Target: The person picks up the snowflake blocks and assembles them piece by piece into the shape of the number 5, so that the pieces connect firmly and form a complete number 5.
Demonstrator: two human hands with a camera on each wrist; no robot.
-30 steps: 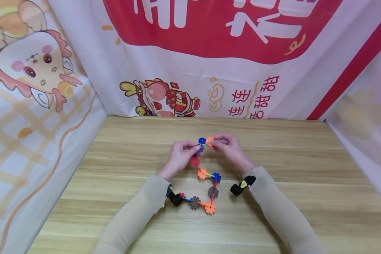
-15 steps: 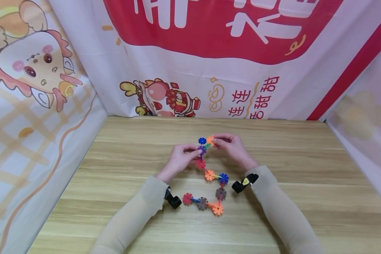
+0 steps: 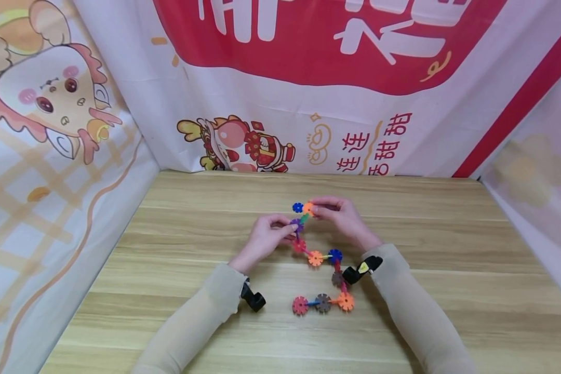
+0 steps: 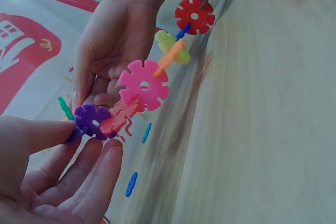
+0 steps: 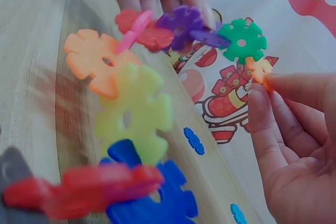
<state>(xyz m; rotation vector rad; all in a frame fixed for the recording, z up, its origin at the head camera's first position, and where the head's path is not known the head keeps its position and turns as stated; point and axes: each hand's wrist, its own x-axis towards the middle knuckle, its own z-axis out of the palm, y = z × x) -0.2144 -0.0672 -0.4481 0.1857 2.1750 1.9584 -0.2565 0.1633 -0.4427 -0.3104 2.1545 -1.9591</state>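
Observation:
A chain of colourful notched snowflake discs (image 3: 315, 258) runs from both hands down towards the person. My left hand (image 3: 268, 238) pinches a purple disc (image 4: 94, 121) between thumb and fingers. Thumb and fingers of my right hand (image 3: 340, 214) hold an orange disc (image 5: 259, 70) at the chain's far end. Between them a green disc (image 5: 242, 41) joins the orange disc at its edge. Further along, the chain bends at a dark blue disc (image 3: 335, 256) and ends at a red disc (image 3: 301, 305). The right wrist camera partly covers a brown disc (image 3: 338, 278).
A loose blue disc (image 3: 297, 208) lies on the wooden table (image 3: 205, 208) behind the hands. The right wrist view shows two loose blue pieces on the table, one of them a blue disc (image 5: 238, 213) near the bottom edge. Printed cloth (image 3: 271, 88) hangs at the back and sides.
The near part of the chain has swung to the right, its red end coming out from beside the left wrist. My left hand has drawn slightly nearer the person with the purple disc.

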